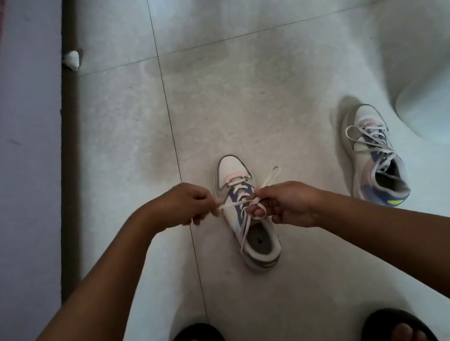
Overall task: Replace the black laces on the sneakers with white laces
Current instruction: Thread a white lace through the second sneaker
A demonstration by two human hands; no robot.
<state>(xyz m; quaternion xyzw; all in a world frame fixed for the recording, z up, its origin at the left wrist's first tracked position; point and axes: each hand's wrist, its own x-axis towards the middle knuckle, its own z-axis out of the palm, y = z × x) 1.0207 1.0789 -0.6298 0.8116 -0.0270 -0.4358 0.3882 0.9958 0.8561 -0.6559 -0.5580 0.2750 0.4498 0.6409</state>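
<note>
Pale floor tiles (262,81) filled the room, with a bed edge (22,143) and its plaid cover running along one side. At the centre stood the near sneaker (248,225), toe pointing away from the person, already threaded with a white lace (238,204). The left hand (185,204) pinched one lace end between curled fingers just outside the shoe's side, and the right hand (285,205) pinched the other strand over the tongue, a loop rising just beyond its fingertips. Between the two grips the lace ran taut across the upper eyelets, crossed as if a knot was being drawn. Well beyond the right hand's grip lay the second sneaker (374,155), its white lace loose and sprawling. No black lace showed anywhere in view.

Judged from this, the pull could go wrong in two ways: an uneven tug could drag one end short through the eyelets, or the loop beyond the right fingers could slip out and undo the half-formed knot. The unweighted shoe might also skid on the smooth tile.
</note>
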